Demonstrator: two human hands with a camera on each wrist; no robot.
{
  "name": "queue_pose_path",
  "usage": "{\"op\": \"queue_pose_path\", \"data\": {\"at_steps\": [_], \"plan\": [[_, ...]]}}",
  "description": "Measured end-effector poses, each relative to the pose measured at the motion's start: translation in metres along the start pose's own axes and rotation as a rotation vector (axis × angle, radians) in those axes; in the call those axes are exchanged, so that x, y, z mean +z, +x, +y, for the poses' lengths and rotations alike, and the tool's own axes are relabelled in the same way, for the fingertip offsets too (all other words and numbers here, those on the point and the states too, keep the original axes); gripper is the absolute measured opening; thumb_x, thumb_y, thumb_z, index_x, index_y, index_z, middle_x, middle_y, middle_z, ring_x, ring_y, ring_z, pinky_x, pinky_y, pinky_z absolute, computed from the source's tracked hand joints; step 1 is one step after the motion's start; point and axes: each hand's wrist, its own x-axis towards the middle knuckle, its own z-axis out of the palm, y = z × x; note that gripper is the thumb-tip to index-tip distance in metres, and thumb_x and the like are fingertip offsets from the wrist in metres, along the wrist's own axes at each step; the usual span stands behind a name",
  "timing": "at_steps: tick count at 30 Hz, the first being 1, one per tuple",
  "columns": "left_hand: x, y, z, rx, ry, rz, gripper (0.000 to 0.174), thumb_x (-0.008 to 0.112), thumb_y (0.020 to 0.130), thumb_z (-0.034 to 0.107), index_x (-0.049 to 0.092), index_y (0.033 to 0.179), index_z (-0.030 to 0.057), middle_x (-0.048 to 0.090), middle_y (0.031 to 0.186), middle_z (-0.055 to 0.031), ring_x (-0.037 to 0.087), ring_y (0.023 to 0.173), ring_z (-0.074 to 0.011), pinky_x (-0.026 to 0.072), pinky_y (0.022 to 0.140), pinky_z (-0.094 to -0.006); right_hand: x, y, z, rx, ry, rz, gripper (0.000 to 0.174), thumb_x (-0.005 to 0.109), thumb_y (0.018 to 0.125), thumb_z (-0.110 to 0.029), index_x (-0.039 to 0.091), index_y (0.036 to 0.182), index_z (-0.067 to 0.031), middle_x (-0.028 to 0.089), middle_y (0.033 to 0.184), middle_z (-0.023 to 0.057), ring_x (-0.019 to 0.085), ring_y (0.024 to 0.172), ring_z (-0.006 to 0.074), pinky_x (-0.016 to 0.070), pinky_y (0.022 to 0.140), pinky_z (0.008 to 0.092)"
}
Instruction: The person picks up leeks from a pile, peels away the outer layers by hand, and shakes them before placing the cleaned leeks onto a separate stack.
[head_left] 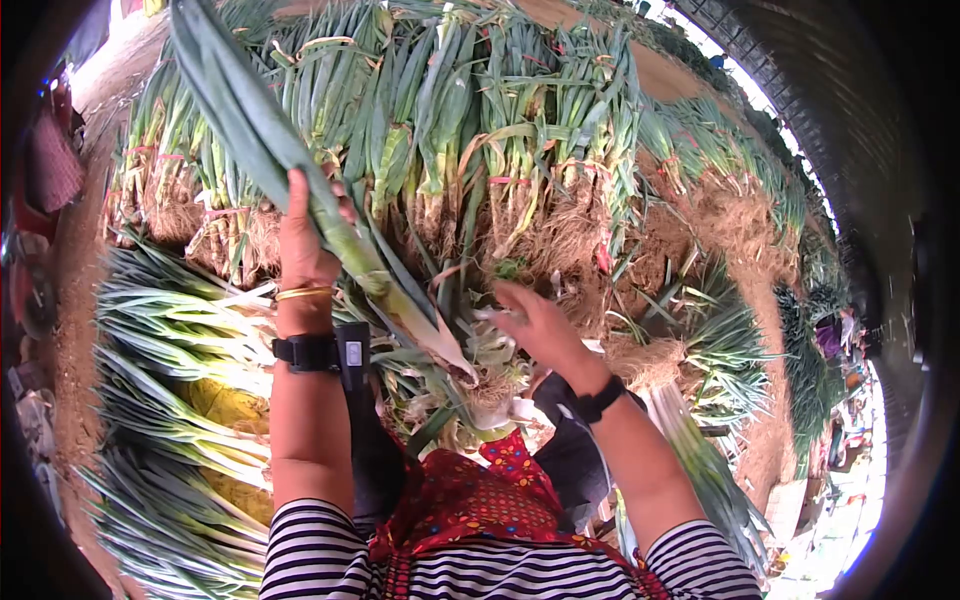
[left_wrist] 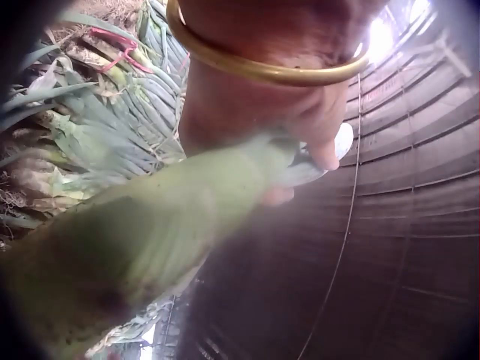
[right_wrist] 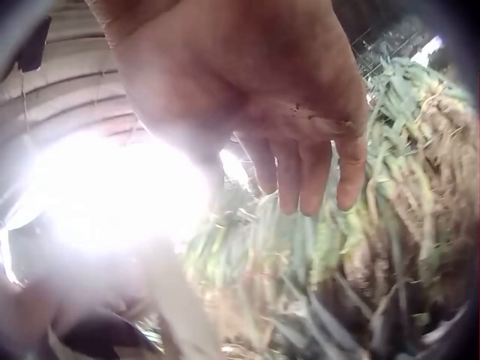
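A large green onion (head_left: 345, 240) slants across the head view, leaves at the upper left, its pale root end low near the middle. The left hand (head_left: 312, 235) grips it partway along, fingers wrapped round the leaves; in the left wrist view the thick stalk (left_wrist: 150, 232) runs from the lower left to the left hand (left_wrist: 270, 120). Right of the root end, the right hand (head_left: 540, 325) is apart from the stalk with nothing in its grasp. The right wrist view shows the right hand (right_wrist: 255, 97) palm-on, its fingers loosely extended.
Tied bundles of green onions (head_left: 430, 110) with brown roots stand in a row ahead. Loose onions (head_left: 170, 400) lie piled at the left over yellow sacking (head_left: 232, 405). More onions (head_left: 700, 460) lie at the right. Peeled scraps (head_left: 490, 385) lie between the person's legs.
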Motion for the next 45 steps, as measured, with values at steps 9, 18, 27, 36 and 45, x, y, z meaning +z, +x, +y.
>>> {"op": "queue_pose_path", "data": {"at_steps": [9, 18, 27, 36, 45], "plan": [[0.035, -0.006, -0.029, -0.096, 0.135, 0.043, 0.05, 0.062, 0.081, 0.044, 0.053, 0.106, 0.0018, 0.056, 0.076, -0.0043, 0.051, 0.06, -0.0139, 0.0426, 0.056, -0.0248, 0.037, 0.063, -0.082, -0.343, 0.189, 0.181, 0.033, 0.067, 0.075, -0.013, 0.055, 0.104, -0.0014, 0.06, 0.098, 0.0135, 0.06, 0.085, 0.027, 0.0474, 0.073, 0.0325], [0.037, 0.001, -0.035, -0.063, 0.048, 0.178, 0.031, 0.066, 0.081, 0.029, 0.054, 0.096, 0.0048, 0.058, 0.071, -0.0055, 0.053, 0.053, -0.0137, 0.0437, 0.047, -0.025, 0.033, 0.045, -0.082, -0.56, -0.237, 0.302, 0.013, 0.062, 0.075, -0.007, 0.054, 0.085, -0.0034, 0.056, 0.084, 0.0088, 0.057, 0.078, 0.028, 0.0461, 0.066, 0.0343], [0.037, 0.002, -0.037, -0.065, 0.096, 0.252, 0.032, 0.068, 0.08, 0.029, 0.054, 0.096, 0.0049, 0.059, 0.072, -0.0058, 0.054, 0.053, -0.014, 0.0442, 0.047, -0.0256, 0.034, 0.042, -0.076, -0.693, -0.084, 0.274, 0.013, 0.059, 0.079, -0.005, 0.05, 0.089, -0.0039, 0.053, 0.083, 0.0106, 0.054, 0.079, 0.0304, 0.0442, 0.066, 0.038], [0.008, 0.022, -0.018, -0.012, -0.003, 0.311, 0.03, 0.069, 0.079, 0.03, 0.056, 0.09, 0.0051, 0.058, 0.072, -0.0051, 0.053, 0.054, -0.0136, 0.0443, 0.049, -0.0247, 0.037, -0.035, -0.08, -0.749, 0.022, -0.082, 0.022, 0.06, 0.076, -0.001, 0.045, 0.092, -0.0051, 0.051, 0.08, 0.01, 0.052, 0.076, 0.031, 0.0417, 0.07, 0.0394], [-0.03, 0.034, -0.019, -0.047, -0.056, 0.305, 0.027, 0.064, 0.083, 0.033, 0.054, 0.085, 0.0088, 0.056, 0.073, -0.0026, 0.052, 0.058, -0.0113, 0.045, 0.049, -0.0215, 0.014, -0.097, -0.083, -0.688, 0.181, -0.003, 0.026, 0.065, 0.076, -0.002, 0.049, 0.096, -0.0043, 0.06, 0.075, 0.0055, 0.056, 0.059, 0.0238, 0.0405, 0.049, 0.0317]]}}
